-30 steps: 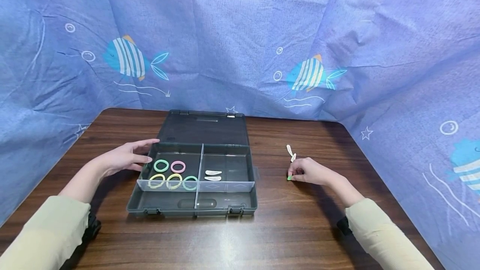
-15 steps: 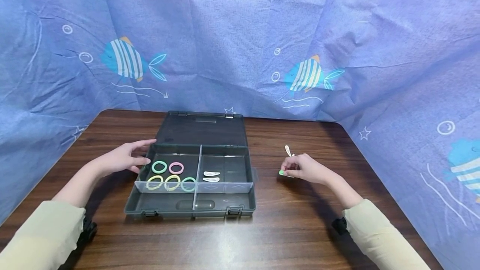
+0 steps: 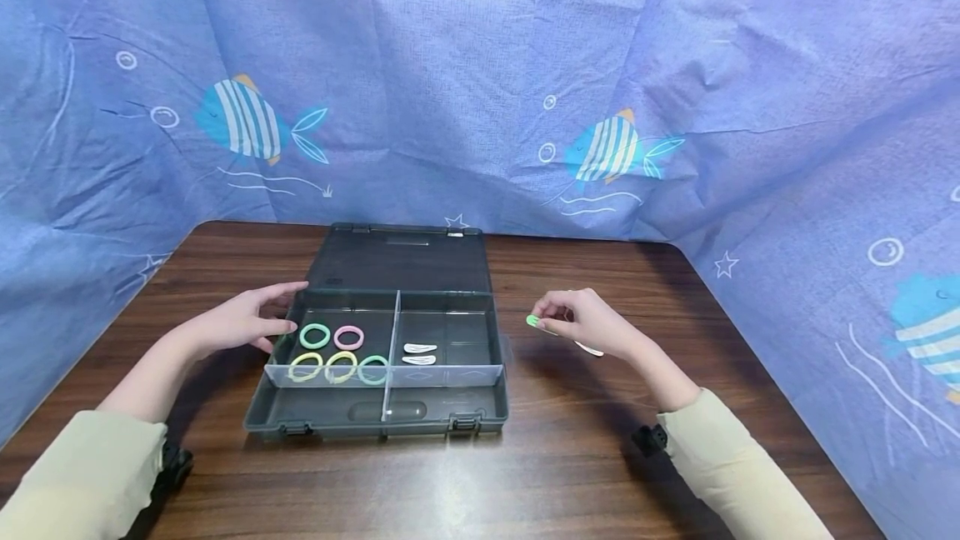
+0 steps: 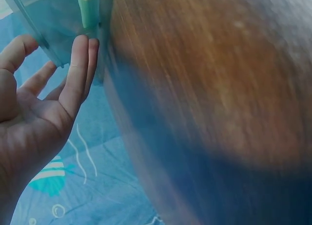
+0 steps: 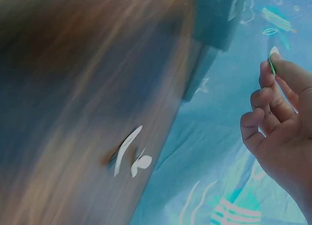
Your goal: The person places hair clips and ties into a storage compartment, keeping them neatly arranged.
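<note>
Between thumb and fingertips, my right hand [image 3: 591,322] pinches a green snap hair clip [image 3: 533,320], held just right of the grey compartment box [image 3: 375,423]. In the right wrist view, the clip [image 5: 272,64] shows as a thin green and white edge. My left hand [image 3: 228,323] has its fingers loosely extended at the box's left wall. Inside the back right compartment lie two white hair clips [image 3: 419,349]. The back left one holds several hair ties, including a pink one [image 3: 348,337] and a green one [image 3: 314,336].
Loose white hair clips [image 5: 127,149] lie on the brown wooden table [image 3: 585,457], partly hidden behind my right hand in the head view. The box's dark lid [image 3: 405,261] is folded back behind it. A blue fish-print cloth [image 3: 450,65] hangs behind the table.
My right hand has lifted the green hair clip from the table and carried it left towards the box. My left hand stays by the box's left side.
</note>
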`<state>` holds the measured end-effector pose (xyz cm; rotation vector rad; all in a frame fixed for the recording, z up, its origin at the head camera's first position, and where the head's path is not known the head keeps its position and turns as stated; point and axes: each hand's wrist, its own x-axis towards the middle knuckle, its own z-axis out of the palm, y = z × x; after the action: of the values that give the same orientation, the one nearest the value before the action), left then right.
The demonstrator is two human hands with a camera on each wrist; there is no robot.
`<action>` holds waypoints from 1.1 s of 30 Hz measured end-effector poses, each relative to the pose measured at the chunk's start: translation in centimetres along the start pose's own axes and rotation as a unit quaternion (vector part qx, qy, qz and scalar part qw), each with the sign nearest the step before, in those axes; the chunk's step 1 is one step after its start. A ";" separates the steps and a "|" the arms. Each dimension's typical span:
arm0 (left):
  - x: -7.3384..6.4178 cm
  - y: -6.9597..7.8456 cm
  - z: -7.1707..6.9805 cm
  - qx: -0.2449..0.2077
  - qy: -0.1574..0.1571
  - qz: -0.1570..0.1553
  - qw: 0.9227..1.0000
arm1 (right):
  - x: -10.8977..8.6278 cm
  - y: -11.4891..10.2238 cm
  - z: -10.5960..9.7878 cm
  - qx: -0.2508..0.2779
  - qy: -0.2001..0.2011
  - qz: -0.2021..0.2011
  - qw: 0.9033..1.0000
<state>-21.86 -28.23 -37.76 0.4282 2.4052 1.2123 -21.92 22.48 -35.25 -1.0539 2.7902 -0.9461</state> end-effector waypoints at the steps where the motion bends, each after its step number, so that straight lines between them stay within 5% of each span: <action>1: 0.0 0.0 0.0 -0.001 0.001 0.000 1.000 | 0.3 -0.2 0.1 -0.002 0.008 -0.003 1.000; 17: 0.0 -0.4 0.2 -0.071 0.010 -0.015 0.997 | 4.6 -2.8 1.8 0.039 0.083 -0.021 0.996; 33: 0.1 -1.1 0.0 -0.125 0.000 -0.048 0.991 | 9.1 -4.5 4.9 0.066 0.044 -0.021 0.997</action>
<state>-22.03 -28.85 -38.61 0.2338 2.2071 1.4456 -25.19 11.73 -35.07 -1.0829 2.7378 -1.1918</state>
